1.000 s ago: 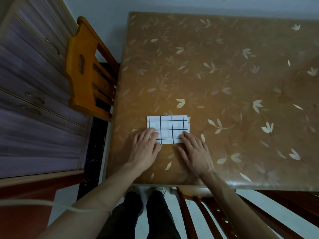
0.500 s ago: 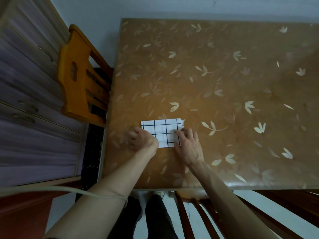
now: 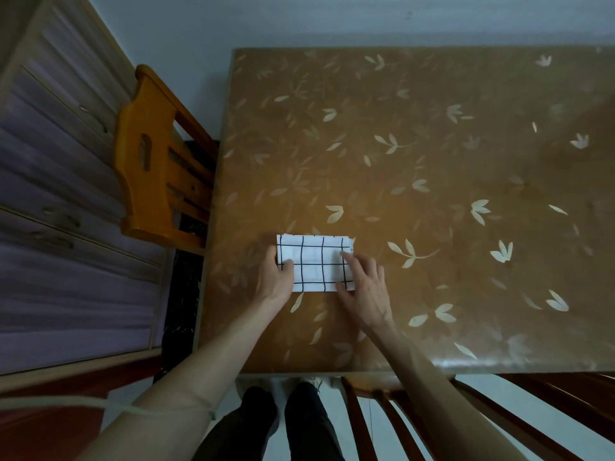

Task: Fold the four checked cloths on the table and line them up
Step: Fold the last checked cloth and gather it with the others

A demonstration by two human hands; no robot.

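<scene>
The folded checked cloth (image 3: 314, 263) lies flat near the table's (image 3: 432, 161) front-left corner. The left hand (image 3: 278, 277) pinches its left edge, thumb on top; the right hand (image 3: 364, 287) presses its right end with spread fingers. Lifting either hand carelessly could spring the layers open or skew the fold.

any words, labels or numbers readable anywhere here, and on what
None: no text can be read in this view.
The checked cloth shows only black grid lines on white.
The table cover carries a leaf pattern, no lettering.
The orange chair and the drawers show no label.
</scene>
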